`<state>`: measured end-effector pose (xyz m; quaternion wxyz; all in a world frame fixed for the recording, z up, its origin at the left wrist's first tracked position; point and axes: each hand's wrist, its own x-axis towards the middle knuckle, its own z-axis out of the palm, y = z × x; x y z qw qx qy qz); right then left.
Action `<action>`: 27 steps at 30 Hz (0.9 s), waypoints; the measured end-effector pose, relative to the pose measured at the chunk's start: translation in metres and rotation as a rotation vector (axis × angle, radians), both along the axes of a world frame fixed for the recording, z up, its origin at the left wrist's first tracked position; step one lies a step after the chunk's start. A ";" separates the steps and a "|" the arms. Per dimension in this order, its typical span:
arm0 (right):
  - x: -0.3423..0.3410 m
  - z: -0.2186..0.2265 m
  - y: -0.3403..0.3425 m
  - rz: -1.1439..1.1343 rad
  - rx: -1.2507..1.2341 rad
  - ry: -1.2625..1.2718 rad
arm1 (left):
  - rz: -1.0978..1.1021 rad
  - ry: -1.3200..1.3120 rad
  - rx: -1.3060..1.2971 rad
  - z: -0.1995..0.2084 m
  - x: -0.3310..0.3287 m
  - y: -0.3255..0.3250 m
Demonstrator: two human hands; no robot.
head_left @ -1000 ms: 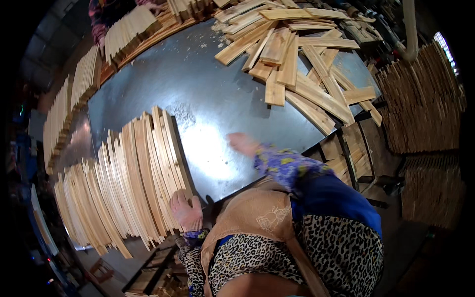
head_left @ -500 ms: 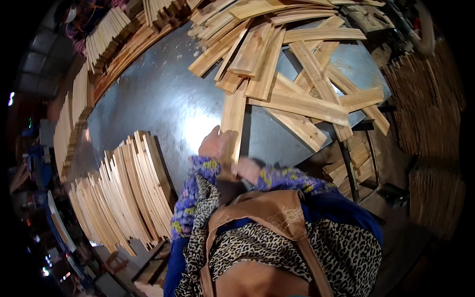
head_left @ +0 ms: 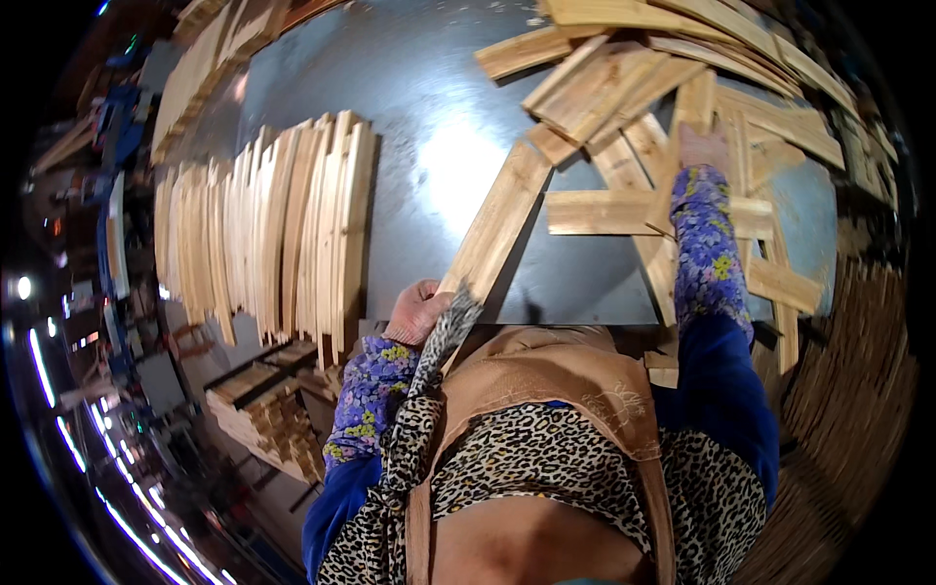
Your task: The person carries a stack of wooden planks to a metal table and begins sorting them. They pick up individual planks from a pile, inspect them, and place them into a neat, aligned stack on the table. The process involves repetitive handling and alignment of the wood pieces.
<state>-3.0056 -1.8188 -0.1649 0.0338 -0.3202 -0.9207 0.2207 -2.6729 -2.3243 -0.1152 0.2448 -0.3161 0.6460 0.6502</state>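
Note:
My left hand (head_left: 417, 312) is closed on the near end of a pale wooden board (head_left: 502, 219), thumb on top. That board slants away over the grey table, and its far end meets other boards. A dangling leopard-print cloth tie (head_left: 450, 331) partly covers its near end. With the arm stretched out, my right hand (head_left: 704, 148) grips a narrow wooden board (head_left: 692, 102) among the loose pile at the right; its fingertips are partly hidden. Close by, another board (head_left: 600, 213) lies crosswise.
A row of boards on edge (head_left: 278, 219) stands at the left of the metal table (head_left: 419, 117). More stacked boards (head_left: 210, 73) line its far left edge. Lower left is a timber stack (head_left: 268, 405); dark ribbed stacks (head_left: 838, 390) stand at the right.
My right hand has left the near end of the slanted board and reached out to the pile on the right. My left hand keeps hold near the board's end. The view has shifted.

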 end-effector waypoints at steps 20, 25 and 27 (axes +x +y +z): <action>0.233 -0.019 -0.203 -0.192 -1.571 0.336 | -0.196 0.059 -1.130 0.013 -0.021 -0.370; 0.289 0.019 -0.315 -0.115 -1.531 0.239 | -0.223 0.077 -1.170 0.009 -0.036 -0.363; 0.299 0.016 -0.355 -0.002 -1.372 -0.004 | -0.373 0.091 -1.295 0.022 -0.036 -0.352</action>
